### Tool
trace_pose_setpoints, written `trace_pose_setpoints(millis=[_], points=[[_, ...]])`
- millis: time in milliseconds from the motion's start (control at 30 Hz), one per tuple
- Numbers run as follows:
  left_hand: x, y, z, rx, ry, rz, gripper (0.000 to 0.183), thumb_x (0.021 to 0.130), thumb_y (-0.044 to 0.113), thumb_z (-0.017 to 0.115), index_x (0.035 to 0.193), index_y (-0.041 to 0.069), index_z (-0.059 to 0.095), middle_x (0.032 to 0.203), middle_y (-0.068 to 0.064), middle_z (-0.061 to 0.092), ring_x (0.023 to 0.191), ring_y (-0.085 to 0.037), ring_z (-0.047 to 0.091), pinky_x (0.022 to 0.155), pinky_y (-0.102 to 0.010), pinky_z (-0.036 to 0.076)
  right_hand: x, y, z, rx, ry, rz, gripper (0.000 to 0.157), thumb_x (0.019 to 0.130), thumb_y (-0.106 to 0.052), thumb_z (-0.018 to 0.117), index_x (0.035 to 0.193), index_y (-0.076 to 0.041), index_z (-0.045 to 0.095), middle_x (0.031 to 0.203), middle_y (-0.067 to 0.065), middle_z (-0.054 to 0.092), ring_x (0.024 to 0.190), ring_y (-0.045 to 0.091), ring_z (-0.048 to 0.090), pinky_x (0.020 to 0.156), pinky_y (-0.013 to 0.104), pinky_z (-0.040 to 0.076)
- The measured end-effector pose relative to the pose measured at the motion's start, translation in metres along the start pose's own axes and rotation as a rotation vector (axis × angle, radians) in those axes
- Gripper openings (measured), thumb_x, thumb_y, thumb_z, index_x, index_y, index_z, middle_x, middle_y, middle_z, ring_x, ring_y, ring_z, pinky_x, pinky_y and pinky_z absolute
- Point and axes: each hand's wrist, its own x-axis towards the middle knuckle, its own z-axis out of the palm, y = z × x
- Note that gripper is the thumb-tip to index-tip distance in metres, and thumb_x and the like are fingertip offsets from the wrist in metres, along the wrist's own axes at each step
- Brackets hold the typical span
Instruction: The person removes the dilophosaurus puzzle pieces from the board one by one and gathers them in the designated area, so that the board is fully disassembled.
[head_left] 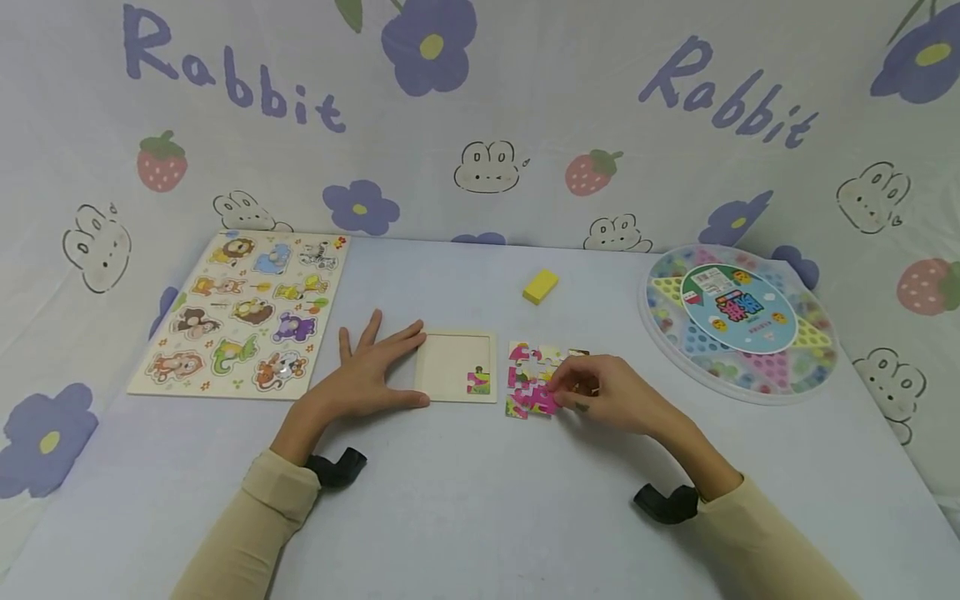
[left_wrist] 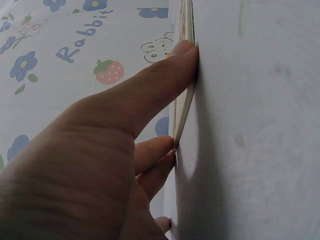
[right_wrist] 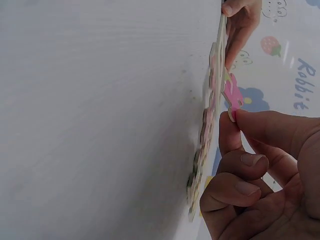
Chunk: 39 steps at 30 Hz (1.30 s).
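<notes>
My left hand [head_left: 373,371] lies beside a shallow square wooden puzzle tray [head_left: 444,395], its thumb and a straight finger touching the left edge at two corners. In the left wrist view, the thumb [left_wrist: 167,72] rests on the tray's edge. Some joined jigsaw pieces [head_left: 478,381] sit in its lower right corner. Just right of the tray, a patch of pink, green and cream jigsaw pieces [head_left: 520,375] lies on the table. Above that patch, my right hand [head_left: 611,392] pinches a pink puzzle piece [right_wrist: 233,92] between thumb and index finger, the other fingers curled.
An animal peg-puzzle board [head_left: 247,312] lies at the left. Behind the loose pieces is a yellow block [head_left: 541,286]. A round board-game disc [head_left: 738,321] sits at the right. Patterned cloth [head_left: 480,108] hangs behind the white table [head_left: 480,500].
</notes>
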Motion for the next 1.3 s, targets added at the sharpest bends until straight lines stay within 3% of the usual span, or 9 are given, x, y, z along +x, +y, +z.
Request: trace_pose_setpoints(millis=[300,900,1300], points=[[0.0016,-0.0061,0.0014,0.014,0.006,0.001,0.098,0.084,0.056,0.083,0.165,0.022,0.039,0.178,0.003,0.025,0.166,-0.045,-0.015,0.119,-0.079,-0.025,-0.0113,0.0047,-0.0005,0.009,-0.012,-0.001,0.01,0.097,-0.015,0.077,0.106,-0.019,0.076,0.096,-0.001,0.071,0.086,0.018,0.059,0.073,0.021,0.053],[-0.0001,0.0005,0.0006,0.001,-0.001,-0.003,0.098,0.084,0.052,0.085,0.165,0.02,0.04,0.178,0.002,0.026,0.166,-0.044,-0.014,0.12,-0.077,-0.025,-0.0103,0.0038,0.0061,-0.046,0.001,-0.011,0.009,0.097,-0.013,0.077,0.104,-0.018,0.075,0.086,-0.004,0.066,0.078,0.014,0.055,0.063,0.02,0.045],[0.0005,-0.0005,0.0016,0.004,0.004,-0.002,0.099,0.083,0.053,0.085,0.165,0.02,0.04,0.178,0.002,0.027,0.166,-0.044,-0.015,0.12,-0.078,-0.025,-0.0098,0.0052,0.0063,-0.082,0.003,-0.029,0.009,0.097,-0.013,0.076,0.104,-0.018,0.076,0.088,-0.005,0.068,0.076,0.012,0.055,0.064,0.02,0.047]])
